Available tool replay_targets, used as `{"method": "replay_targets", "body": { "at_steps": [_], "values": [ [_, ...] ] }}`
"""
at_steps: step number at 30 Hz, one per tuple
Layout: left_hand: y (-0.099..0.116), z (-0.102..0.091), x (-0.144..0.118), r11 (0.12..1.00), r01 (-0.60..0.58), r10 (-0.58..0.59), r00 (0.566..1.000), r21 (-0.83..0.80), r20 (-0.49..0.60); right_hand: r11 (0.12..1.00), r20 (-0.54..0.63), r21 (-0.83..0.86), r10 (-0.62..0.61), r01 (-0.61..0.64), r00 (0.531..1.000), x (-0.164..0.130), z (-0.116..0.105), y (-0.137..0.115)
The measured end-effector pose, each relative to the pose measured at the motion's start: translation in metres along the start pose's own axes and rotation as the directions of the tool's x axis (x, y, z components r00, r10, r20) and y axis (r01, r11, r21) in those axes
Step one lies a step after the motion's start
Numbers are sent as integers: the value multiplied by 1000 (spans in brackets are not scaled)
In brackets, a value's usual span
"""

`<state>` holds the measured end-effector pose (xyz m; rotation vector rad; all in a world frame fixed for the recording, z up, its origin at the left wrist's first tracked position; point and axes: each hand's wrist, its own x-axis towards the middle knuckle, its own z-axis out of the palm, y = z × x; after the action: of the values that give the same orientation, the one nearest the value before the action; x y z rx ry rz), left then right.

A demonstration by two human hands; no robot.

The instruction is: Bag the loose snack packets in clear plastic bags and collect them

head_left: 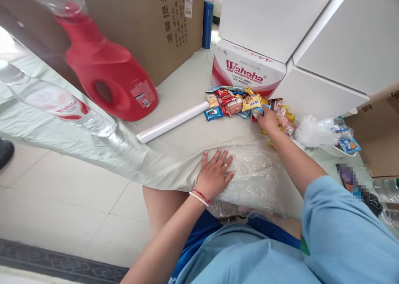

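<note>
My left hand [215, 175] lies flat with its fingers spread, on the cloth-covered table [174, 151] and the edge of a clear plastic bag [255, 176]. My right hand [267, 120] reaches into a pile of wrapped snacks [234, 104], its fingers closed on a small blue snack packet [257, 111]. Beside that hand are a yellow packet [251, 103] and pink wrappers [284, 120]. A dark blue packet [213, 113] sits at the pile's left side. One end of a white roll [173, 122] touches the pile.
To the left stand a red detergent jug [124, 76] and a water bottle [62, 103]. Behind are a large cardboard box [134, 22], a Wahaha carton [247, 68] and white boxes [264, 18]. At right, a white basket [335, 151] holds a plastic bag and packets.
</note>
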<state>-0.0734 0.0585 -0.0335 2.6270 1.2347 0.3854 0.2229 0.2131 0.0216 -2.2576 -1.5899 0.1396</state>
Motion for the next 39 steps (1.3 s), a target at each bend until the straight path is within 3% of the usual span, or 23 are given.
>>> {"method": "replay_targets", "body": {
  "at_steps": [3,6,8,11,13,15,17,19,21,23,25,28,30,34,37,39],
  "values": [
    [0,0,0,1000,-9,9,1000,-10,-2,987,-41,143,-73,78,996,-43,-40,22],
    [-1,-1,-1,1000,-21,21,1000,-20,2,936,-105,195,-276,292,955,-112,-74,27],
    [0,-1,-1,999,-25,25,1000,-25,2,872,-63,155,-461,465,885,-158,-80,25],
    [0,-1,-1,999,-24,24,1000,-29,-4,765,197,122,-643,632,740,-205,-69,25],
    [0,0,0,999,-24,24,1000,-28,-11,718,382,157,-677,678,629,-211,-59,32],
    [0,1,0,999,-27,27,999,-26,-18,686,482,214,-694,696,536,-198,-58,37],
    [0,1,0,999,-28,28,999,-18,-19,682,521,232,-690,694,503,-171,-62,35],
    [1,1,-1,1000,-21,21,1000,-4,-14,708,545,186,-652,682,528,-137,-63,19],
    [1,1,-1,1000,-11,11,1000,14,-5,745,535,102,-600,659,595,-101,-51,-9],
    [2,0,0,999,-11,11,1000,34,8,755,439,41,-602,654,667,-69,-27,-44],
    [3,0,0,998,-16,15,1000,55,21,752,321,8,-626,659,711,-43,5,-79],
    [3,0,1,997,-11,9,999,76,34,777,303,-8,-598,629,742,-20,44,-119],
    [3,0,1,997,-2,-1,999,73,35,810,310,-20,-552,586,774,-17,55,-132],
    [3,-1,0,999,0,-1,1000,36,28,852,208,60,-520,519,829,-43,38,-114],
    [2,-2,0,1000,-7,6,1000,11,17,834,116,329,-502,444,857,-82,-4,-69],
    [2,-3,0,1000,-8,8,1000,-1,15,828,211,465,-446,312,870,-113,-34,-33]
  ]
}}
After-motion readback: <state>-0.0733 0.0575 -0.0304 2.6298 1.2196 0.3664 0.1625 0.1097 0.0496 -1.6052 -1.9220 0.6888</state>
